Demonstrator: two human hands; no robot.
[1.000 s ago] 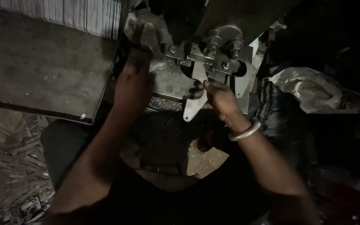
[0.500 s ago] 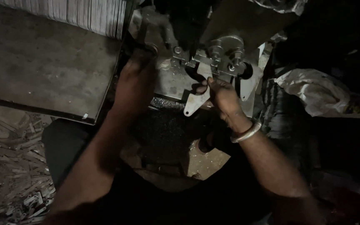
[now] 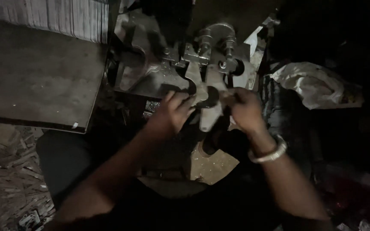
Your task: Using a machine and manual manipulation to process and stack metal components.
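Note:
A pale, flat, shaped metal piece (image 3: 208,116) hangs down from the tooling of a dark press machine (image 3: 208,51), right in front of me. My right hand (image 3: 245,111), with a metal bangle on its wrist, grips the piece's right edge. My left hand (image 3: 174,113) is at the left edge, its fingertips curled onto the metal. The two hands are close together, just below the clamps and bolts of the machine head. The lower part of the machine is in shadow.
A worn metal table (image 3: 35,77) stands to the left, with a stack of thin sheets (image 3: 52,17) at its far edge. Metal offcuts (image 3: 5,188) litter the floor at lower left. A crumpled white bag (image 3: 317,85) lies to the right in the dark.
My left hand has come down from the upper left of the machine to the metal piece. The right hand has stayed on the piece, which now sits lower in view.

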